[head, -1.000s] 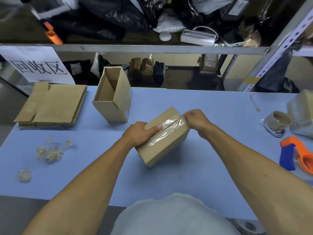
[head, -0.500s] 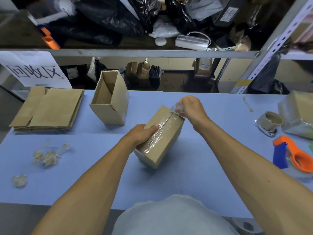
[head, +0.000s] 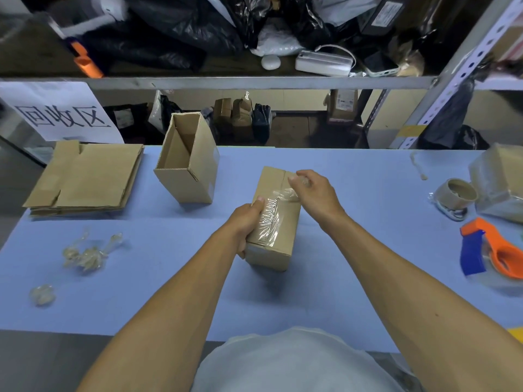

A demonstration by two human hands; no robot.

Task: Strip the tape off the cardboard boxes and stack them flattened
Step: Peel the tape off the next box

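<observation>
A closed brown cardboard box [head: 285,236] lies mid-table with clear tape [head: 270,216] along its top seam. My left hand [head: 246,219] grips the box's left side, thumb on top. My right hand [head: 314,193] pinches the peeled end of the tape above the box's far half; the far part of the seam is bare. An open box [head: 195,176] stands behind to the left. A stack of flattened boxes [head: 87,176] lies at the far left.
Crumpled tape balls [head: 87,253] and a smaller tape ball [head: 42,295] lie front left on the blue table [head: 158,278]. At right sit a tape roll [head: 457,193], an orange-blue tape dispenser [head: 492,253] and a wrapped box [head: 501,182]. A cluttered shelf [head: 254,80] hangs behind.
My right hand has lifted the tape end from the box's far corner and pulled it back toward me, baring the far seam. The box has turned more lengthwise under my left hand.
</observation>
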